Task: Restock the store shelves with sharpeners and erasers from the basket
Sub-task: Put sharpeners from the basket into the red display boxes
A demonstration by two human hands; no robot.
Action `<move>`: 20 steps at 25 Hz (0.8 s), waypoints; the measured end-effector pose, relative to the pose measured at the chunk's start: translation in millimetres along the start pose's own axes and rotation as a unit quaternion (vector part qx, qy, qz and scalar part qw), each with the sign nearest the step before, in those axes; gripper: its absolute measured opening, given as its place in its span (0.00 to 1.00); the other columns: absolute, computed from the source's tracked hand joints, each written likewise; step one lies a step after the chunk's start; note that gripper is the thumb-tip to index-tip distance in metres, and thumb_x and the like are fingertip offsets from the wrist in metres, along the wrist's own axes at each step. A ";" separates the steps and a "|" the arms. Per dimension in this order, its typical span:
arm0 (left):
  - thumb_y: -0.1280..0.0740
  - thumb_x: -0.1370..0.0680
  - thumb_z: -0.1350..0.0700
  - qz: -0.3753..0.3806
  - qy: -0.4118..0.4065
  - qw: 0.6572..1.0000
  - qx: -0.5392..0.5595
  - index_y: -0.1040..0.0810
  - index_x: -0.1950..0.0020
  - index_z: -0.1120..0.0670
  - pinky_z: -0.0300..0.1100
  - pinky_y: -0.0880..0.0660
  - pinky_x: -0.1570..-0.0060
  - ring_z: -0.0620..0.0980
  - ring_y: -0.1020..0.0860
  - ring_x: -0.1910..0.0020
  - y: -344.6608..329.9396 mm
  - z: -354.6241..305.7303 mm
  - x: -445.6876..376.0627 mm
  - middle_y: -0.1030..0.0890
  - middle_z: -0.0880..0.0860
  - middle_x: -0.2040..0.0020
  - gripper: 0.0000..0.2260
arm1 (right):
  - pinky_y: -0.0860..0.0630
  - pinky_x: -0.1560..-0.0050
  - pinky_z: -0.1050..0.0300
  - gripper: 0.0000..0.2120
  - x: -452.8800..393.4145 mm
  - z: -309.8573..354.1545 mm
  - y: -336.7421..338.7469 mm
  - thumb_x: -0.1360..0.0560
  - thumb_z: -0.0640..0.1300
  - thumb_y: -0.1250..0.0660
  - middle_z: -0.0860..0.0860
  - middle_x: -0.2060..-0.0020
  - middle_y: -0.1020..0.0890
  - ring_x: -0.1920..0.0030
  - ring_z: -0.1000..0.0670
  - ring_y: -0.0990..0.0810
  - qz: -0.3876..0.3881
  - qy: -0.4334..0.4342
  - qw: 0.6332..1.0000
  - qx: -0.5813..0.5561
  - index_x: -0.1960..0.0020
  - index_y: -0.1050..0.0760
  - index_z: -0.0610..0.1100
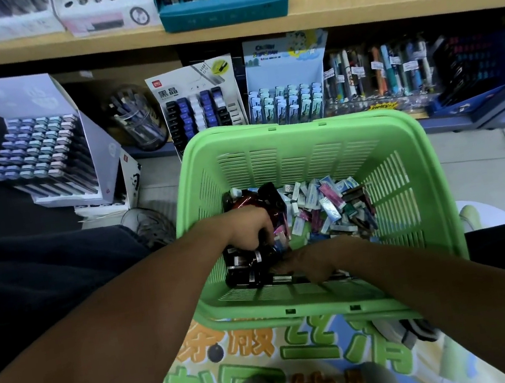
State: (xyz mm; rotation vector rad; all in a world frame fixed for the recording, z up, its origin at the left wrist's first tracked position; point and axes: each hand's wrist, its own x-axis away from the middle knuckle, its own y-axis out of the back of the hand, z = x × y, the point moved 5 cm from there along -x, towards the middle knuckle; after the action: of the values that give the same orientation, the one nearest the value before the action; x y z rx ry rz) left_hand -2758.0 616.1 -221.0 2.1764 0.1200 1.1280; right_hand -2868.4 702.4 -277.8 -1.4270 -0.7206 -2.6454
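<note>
A green slotted plastic basket (410, 200) sits at centre, resting on a printed mat with large green and orange characters (300, 348). Inside it lie two groups of stock: a heap of small wrapped erasers in white, blue and pink sleeves (322, 204) toward the far right, and a cluster of dark, glossy sharpeners in black and red (249, 267) toward the near left. Both hands are down in the basket. The left hand (248, 228) has its fingers curled over the dark sharpeners, apparently gripping one, though the fingertips are hidden among the stock. The right hand (312, 261) lies low among the sharpeners near the front wall; whether it holds anything cannot be told. The two hands are near each other but apart. Beyond the basket, a lower shelf carries a tiered white display of black and blue lead cases (199, 107), a pale blue display of small packs (288, 97), and a rack of upright pens (381, 73). A wooden upper shelf (348, 9) bears further boxes.
</note>
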 end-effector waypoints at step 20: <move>0.33 0.26 0.71 -0.184 0.122 0.965 0.142 0.16 0.46 0.56 0.45 0.20 0.47 0.52 0.19 0.48 41.9 10.6 -3.8 0.16 0.54 0.47 0.15 | 0.23 0.49 0.48 0.27 -22.2 68.4 54.3 0.20 0.39 0.37 0.43 0.43 0.18 0.43 0.41 0.19 -0.268 0.062 0.897 0.346 0.22 0.40 0.46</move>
State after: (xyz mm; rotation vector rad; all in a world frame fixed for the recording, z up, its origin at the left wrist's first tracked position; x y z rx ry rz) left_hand -2761.4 577.0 -202.7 2.1240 0.8056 1.2093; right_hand -2788.4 679.1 -243.4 -0.9305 -2.0124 -2.3173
